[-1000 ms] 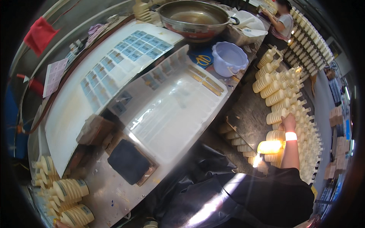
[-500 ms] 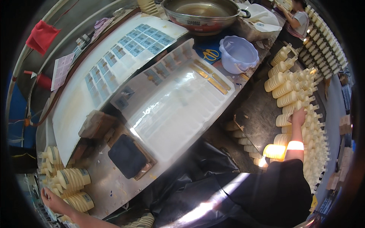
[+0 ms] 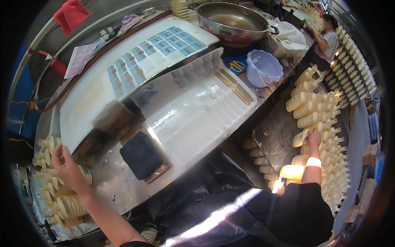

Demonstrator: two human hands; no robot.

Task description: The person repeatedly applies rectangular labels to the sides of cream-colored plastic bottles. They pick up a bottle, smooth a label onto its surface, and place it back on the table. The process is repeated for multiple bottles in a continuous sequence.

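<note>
Cream bottles (image 3: 303,108) lie on their sides in stacked rows from two o'clock to four o'clock, along the far edge of a dark board (image 3: 273,131). At three o'clock the right hand (image 3: 314,137) is among them, its fingers curled in at the neck end of one bottle; the fingertips are hidden, so I cannot tell whether it has hold of that bottle or only touches it. Just below, toward four o'clock, strong light makes one bottle (image 3: 292,171) glow yellow.

Between eight and nine o'clock the left hand (image 3: 69,166) is open, fingers slightly apart, with nothing seen in its grip. It is over a second group of bottles (image 3: 70,206) at eight o'clock; whether it touches them I cannot tell.

Nearer the middle at eight o'clock lies a black pad (image 3: 142,155). Clear plastic (image 3: 185,119) covers the middle of the table, with gold strips (image 3: 242,94) toward one o'clock. Toward eleven o'clock a white board (image 3: 88,99) carries rows of blue labels (image 3: 166,40). A wide metal pan (image 3: 230,20) sits between twelve and one o'clock, and a pale purple bucket (image 3: 263,70) between one and two, just beside yellow-handled scissors (image 3: 237,66). Another person (image 3: 328,41) is at two o'clock
</note>
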